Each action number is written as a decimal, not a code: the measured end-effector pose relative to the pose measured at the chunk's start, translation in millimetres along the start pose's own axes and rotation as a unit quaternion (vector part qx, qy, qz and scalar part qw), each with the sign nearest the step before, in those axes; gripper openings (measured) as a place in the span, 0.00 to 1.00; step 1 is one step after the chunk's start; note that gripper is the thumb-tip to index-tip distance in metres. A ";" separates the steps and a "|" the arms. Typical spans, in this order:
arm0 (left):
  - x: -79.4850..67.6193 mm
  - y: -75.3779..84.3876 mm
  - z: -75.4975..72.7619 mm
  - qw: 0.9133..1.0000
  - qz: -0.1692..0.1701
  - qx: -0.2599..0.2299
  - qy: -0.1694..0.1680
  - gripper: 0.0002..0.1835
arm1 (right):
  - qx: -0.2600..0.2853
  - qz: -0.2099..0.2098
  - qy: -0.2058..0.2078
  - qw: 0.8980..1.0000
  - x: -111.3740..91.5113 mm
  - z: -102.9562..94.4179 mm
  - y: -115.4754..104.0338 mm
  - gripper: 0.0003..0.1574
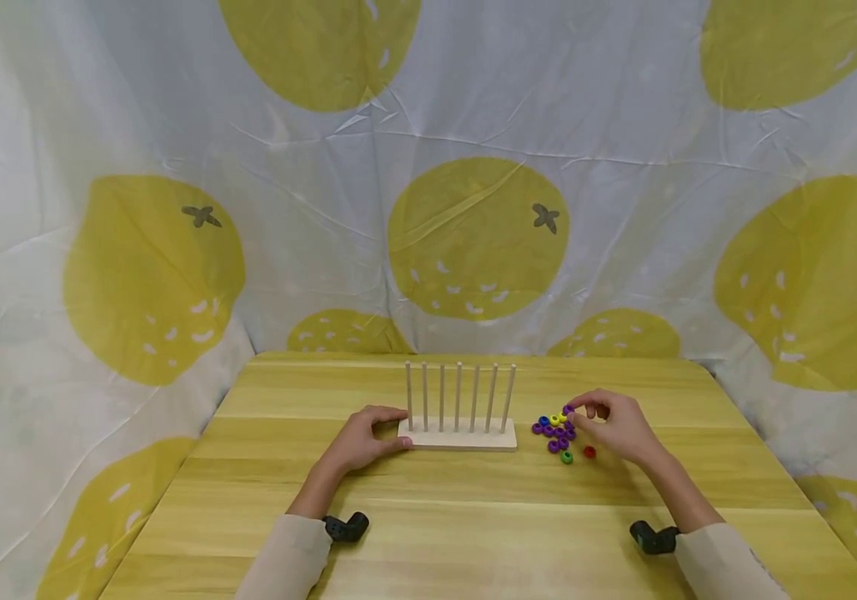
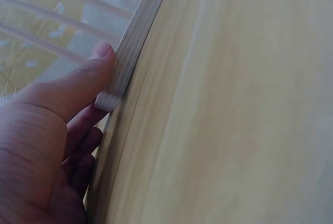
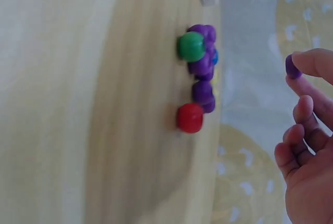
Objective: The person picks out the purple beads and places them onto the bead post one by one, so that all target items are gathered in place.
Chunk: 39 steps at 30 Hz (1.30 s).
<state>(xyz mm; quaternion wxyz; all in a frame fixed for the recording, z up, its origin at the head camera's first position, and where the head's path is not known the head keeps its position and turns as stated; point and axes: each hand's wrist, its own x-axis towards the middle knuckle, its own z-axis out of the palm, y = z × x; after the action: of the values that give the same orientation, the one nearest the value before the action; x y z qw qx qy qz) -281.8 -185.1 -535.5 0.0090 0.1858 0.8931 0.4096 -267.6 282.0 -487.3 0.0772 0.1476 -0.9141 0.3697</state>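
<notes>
A pale wooden peg rack (image 1: 458, 442) with several upright pegs stands on the table. My left hand (image 1: 359, 438) grips the left end of its base, thumb at the front and fingers behind; in the left wrist view the thumb (image 2: 86, 78) lies against the base's edge. To the rack's right, my right hand (image 1: 621, 427) pinches a purple bead (image 3: 292, 67) between thumb and forefinger, raised off the table in the right wrist view. Below it lies a cluster of purple beads (image 1: 548, 431) with a blue bead (image 1: 544, 421) and yellow beads (image 1: 554, 420).
A green bead (image 1: 567, 457) and a red bead (image 1: 589, 452) lie at the cluster's near side. The wooden table (image 1: 473, 533) reaches back to a hanging white cloth (image 1: 308, 225) with yellow fruit prints. A black wrist device (image 1: 654, 538) sits at each sleeve.
</notes>
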 end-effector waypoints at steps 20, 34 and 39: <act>-0.5 0.7 2.3 1.000 -0.026 -0.003 0.008 0.28 | 0.025 -0.030 -0.004 0.999 35.7 -15.3 -73.2 0.15; 2.5 1.8 2.6 1.000 -0.026 -0.013 0.007 0.29 | 0.052 -0.094 0.001 0.994 57.1 -16.2 -114.1 0.13; -2.1 0.4 3.8 0.999 -0.033 -0.014 0.010 0.29 | 0.058 -0.110 -0.004 0.992 59.4 -8.2 -121.9 0.12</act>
<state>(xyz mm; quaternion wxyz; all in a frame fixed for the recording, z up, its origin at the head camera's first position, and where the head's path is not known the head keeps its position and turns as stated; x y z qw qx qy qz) -279.1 -182.8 -538.0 0.0165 0.1517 0.8929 0.4235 -283.6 191.9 -387.0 0.1054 0.2524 -0.8697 0.4108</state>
